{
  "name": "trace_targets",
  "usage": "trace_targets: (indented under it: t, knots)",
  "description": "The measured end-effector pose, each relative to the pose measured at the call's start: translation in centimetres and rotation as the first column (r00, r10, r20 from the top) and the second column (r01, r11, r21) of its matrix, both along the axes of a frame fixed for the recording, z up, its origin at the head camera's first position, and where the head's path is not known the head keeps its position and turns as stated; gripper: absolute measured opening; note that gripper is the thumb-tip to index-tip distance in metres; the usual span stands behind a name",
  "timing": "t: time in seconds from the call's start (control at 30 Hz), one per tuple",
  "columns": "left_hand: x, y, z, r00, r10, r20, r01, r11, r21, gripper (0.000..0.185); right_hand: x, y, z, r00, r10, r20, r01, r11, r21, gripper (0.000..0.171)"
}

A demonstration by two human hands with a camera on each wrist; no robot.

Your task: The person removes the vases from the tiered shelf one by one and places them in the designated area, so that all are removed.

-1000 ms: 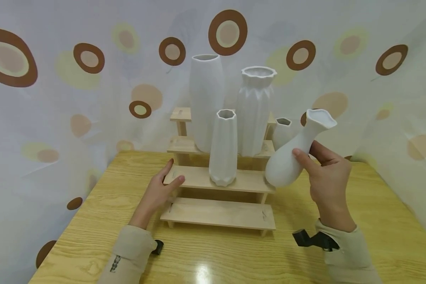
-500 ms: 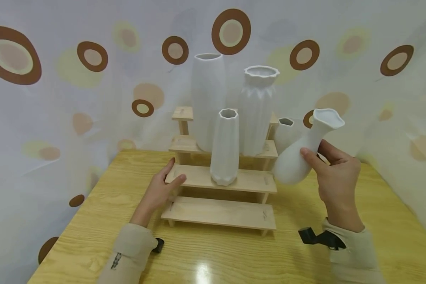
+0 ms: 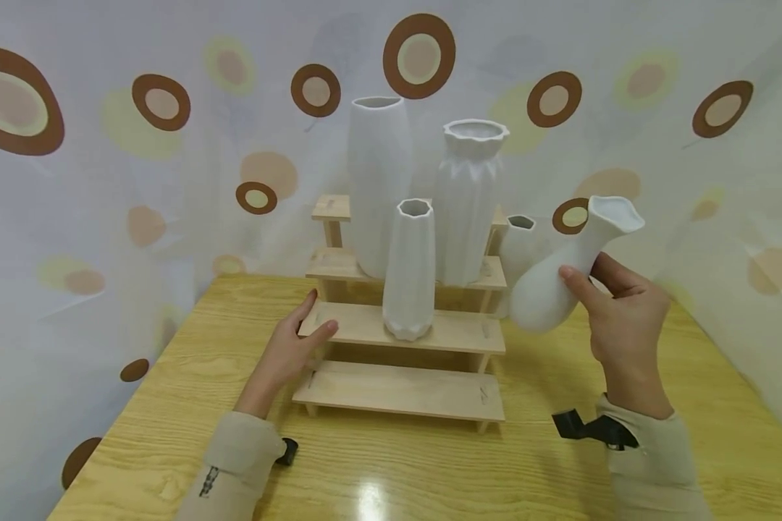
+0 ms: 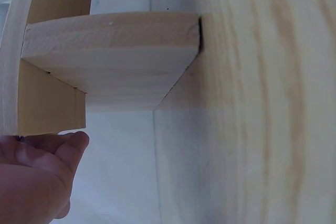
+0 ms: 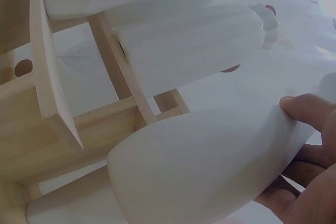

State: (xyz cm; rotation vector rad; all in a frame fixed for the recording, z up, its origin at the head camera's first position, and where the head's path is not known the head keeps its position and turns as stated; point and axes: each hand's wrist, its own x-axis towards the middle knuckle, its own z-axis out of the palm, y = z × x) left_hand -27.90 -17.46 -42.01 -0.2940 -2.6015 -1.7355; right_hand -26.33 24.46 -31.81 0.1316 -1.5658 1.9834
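White ceramic up in the air: a bottle-shaped vase (image 3: 563, 271) with a flared, wavy mouth is tilted, mouth up and to the right, round belly down and to the left, clear of the table and just right of the stepped wooden shelf (image 3: 404, 329). The right hand (image 3: 625, 318) has it by the neck, thumb on the near side and fingers curled round the back; the right wrist view shows the thumb tip (image 5: 304, 109) pressed flat to the white body.

Over on the left, the left hand (image 3: 289, 351) rests against the shelf's left end at the second step, fingers straight and relaxed, holding nothing.

On that second step stands a slim faceted vase (image 3: 409, 271), upright. Behind it, on the third step, a tall smooth vase (image 3: 376, 184) and a pleated vase (image 3: 468, 199) with a scalloped rim stand side by side. A small vase (image 3: 518, 246) peeks out behind the shelf's right side, close to the held one.

Everything sits on a yellow wood-grain table (image 3: 397, 470), backed by a pale curtain (image 3: 104, 202) with brown rings.
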Motion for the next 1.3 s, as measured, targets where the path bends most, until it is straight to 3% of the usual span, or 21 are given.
trace_targets:
  t: [0.3,0.47,0.6,0.9,1.3]
  knots:
    - [1.9,1.0,3.1,1.000,-0.011,0.021,0.011,1.000,-0.012,0.077,-0.4,0.9,0.2,0.997,-0.055,0.045,0.055,0.998,-0.002,0.044]
    - [2.1,1.1,3.7,1.000,-0.018,0.017,0.018,1.000,-0.016,0.075,-0.8,1.3,-0.1,0.998,-0.057,0.011,0.057,0.998,-0.005,0.045]
    - [1.9,1.0,3.5,1.000,-0.017,0.016,0.017,1.000,-0.017,0.076,-1.3,1.6,-0.4,0.998,-0.055,0.016,0.055,0.998,-0.001,0.047]
    - [0.0,0.0,0.1,1.000,-0.002,-0.019,0.002,1.000,-0.027,0.081,-1.9,2.4,-1.3,0.994,-0.092,0.064,0.090,0.996,0.022,0.049]
    - [-0.1,0.1,0.0,0.999,0.004,-0.041,-0.006,0.999,-0.040,0.084,-2.5,3.0,-1.9,0.972,-0.185,0.143,0.176,0.982,0.075,0.047]
